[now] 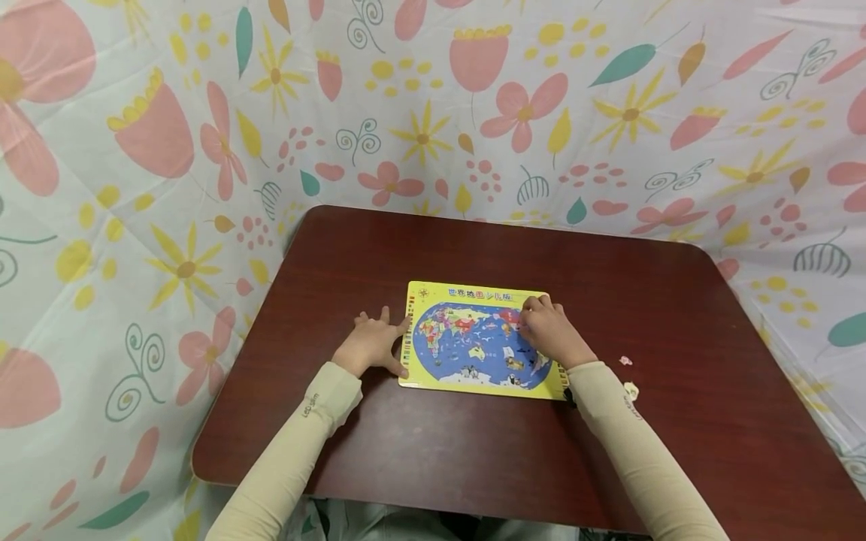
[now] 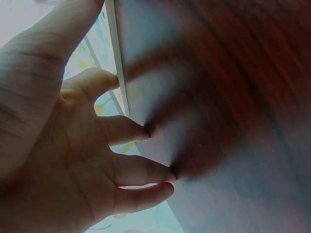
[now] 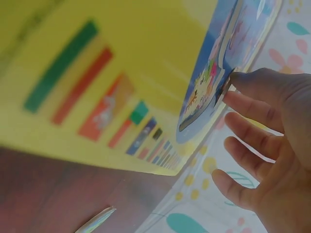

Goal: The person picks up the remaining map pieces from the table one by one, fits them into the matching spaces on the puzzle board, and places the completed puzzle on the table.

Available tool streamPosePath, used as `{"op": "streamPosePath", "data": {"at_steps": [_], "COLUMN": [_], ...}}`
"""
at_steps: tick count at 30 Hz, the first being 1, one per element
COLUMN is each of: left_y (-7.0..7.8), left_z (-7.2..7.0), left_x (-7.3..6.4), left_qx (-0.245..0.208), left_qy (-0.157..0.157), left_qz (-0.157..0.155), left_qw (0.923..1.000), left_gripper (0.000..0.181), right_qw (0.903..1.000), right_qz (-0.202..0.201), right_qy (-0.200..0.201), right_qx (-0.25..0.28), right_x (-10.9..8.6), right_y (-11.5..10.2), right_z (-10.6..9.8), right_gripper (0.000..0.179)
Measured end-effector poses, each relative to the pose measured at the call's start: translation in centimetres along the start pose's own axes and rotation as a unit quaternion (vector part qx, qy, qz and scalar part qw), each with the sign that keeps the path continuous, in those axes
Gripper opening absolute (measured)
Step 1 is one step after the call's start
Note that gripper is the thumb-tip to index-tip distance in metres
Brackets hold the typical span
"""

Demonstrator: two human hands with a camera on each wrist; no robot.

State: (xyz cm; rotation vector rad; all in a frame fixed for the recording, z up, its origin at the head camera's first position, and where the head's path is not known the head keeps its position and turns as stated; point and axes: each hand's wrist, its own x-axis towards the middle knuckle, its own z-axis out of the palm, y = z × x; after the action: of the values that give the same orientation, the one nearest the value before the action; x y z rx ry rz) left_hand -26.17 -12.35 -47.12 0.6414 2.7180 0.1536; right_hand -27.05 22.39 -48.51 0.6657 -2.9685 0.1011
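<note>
A yellow-bordered world map puzzle board (image 1: 487, 291) lies flat on the table, its blue oval map showing coloured continents and animal pictures. My left hand (image 1: 370, 343) rests at its left edge with fingers spread. In the left wrist view, fingertips of the left hand (image 2: 73, 141) touch the table beside the thin board edge (image 2: 119, 63). My right hand (image 1: 551, 330) is over the right side of the map. Seen from the right wrist, the thumb and index finger of that hand (image 3: 272, 126) pinch a small puzzle piece (image 3: 224, 87) at the map surface; most of it is hidden.
Two small loose puzzle pieces, a pink one (image 1: 625, 361) and a pale yellow one (image 1: 631, 391), lie right of the board near the right sleeve. The dark red-brown table (image 1: 433, 443) has rounded corners. A flower-patterned curtain (image 1: 419, 143) hangs behind and beside it.
</note>
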Motion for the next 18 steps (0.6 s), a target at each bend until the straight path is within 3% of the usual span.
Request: {"op": "streamPosePath", "data": {"at_steps": [18], "left_y": [0.01], "left_z": [0.06], "left_x": [-0.17], "left_qx": [-0.01], "left_qy": [-0.002], "left_qz": [-0.007], "left_qw": [0.9999], "left_gripper": [0.105], "right_qw": [0.9991], "right_qz": [-0.037], "right_qy": [0.013], "right_qx": [-0.013], "right_x": [0.93], "right_y": [-0.72], "right_z": [-0.27], "right_gripper": [0.005]}}
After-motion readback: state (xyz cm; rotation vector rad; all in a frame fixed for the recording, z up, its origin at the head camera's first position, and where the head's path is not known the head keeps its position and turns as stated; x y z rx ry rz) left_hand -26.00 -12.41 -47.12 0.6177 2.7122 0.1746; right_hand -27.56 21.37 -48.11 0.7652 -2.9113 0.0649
